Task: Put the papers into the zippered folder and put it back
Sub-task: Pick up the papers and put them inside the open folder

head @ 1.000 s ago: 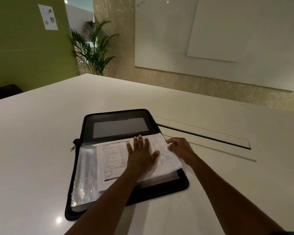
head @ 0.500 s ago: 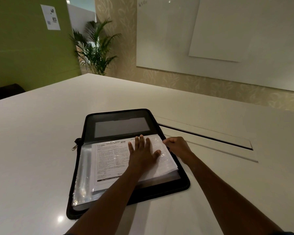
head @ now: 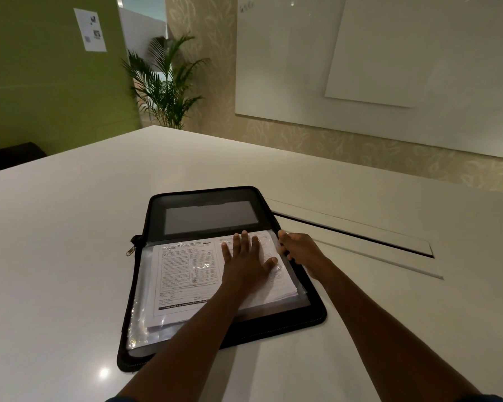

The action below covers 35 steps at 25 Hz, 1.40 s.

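A black zippered folder (head: 308, 314) lies open on the white table (head: 70, 242), its far half showing a grey pocket. A stack of printed papers (head: 186, 274) sits inside a clear plastic sleeve on the near half. My left hand (head: 244, 259) lies flat on the papers with its fingers straight and spread. At the right edge of the stack, my right hand (head: 299, 250) has its fingers curled at the edge of the papers and sleeve. A metal zip pull (head: 130, 250) hangs at the folder's left side.
A long cable slot (head: 360, 236) with a flap is set into the table right of the folder. A potted palm (head: 166, 82) stands beyond the table's far corner. A whiteboard (head: 360, 68) hangs on the back wall.
The papers have slid left and further into the clear sleeve, lying squarer in the folder. Both hands moved slightly left with them.
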Motion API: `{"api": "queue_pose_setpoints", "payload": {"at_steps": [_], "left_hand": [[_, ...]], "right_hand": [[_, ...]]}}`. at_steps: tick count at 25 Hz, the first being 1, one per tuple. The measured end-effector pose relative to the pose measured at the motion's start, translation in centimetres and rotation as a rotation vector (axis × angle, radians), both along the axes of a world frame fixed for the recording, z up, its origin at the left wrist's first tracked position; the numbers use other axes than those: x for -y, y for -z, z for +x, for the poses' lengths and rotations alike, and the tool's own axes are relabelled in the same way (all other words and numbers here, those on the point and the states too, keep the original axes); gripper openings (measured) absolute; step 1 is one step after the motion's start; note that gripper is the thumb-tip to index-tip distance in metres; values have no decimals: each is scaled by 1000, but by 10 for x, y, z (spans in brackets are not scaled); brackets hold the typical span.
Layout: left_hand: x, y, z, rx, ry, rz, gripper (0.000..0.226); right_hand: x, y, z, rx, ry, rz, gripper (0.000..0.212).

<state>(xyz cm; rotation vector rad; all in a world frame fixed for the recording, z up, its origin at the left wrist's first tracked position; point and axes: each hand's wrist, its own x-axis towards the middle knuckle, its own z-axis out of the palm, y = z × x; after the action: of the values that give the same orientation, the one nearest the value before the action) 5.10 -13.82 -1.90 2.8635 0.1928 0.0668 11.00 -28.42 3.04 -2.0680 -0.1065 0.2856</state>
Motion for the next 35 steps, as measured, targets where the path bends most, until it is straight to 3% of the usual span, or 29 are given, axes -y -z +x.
{"api": "queue_pose_setpoints", "payload": {"at_steps": [9, 14, 18, 24, 29, 35], "left_hand": [[3, -2, -4, -1, 4, -5, 85], [1, -2, -1, -13, 18, -43, 83], [-5, -2, 3, -13, 39, -93, 81], [-26, -6, 1, 10, 112, -138, 77], [-53, -8, -4, 149, 122, -173, 64], [-115, -15, -23, 269, 107, -118, 52]], "right_hand": [[4, -2, 1, -131, -82, 63, 55], [7, 2, -5, -108, -111, 99, 12], [8, 8, -5, -57, 10, 74, 27], [10, 8, -24, 61, 266, 42, 21], [11, 8, -33, 108, 241, -77, 11], [-3, 9, -55, 187, 322, -217, 23]]}}
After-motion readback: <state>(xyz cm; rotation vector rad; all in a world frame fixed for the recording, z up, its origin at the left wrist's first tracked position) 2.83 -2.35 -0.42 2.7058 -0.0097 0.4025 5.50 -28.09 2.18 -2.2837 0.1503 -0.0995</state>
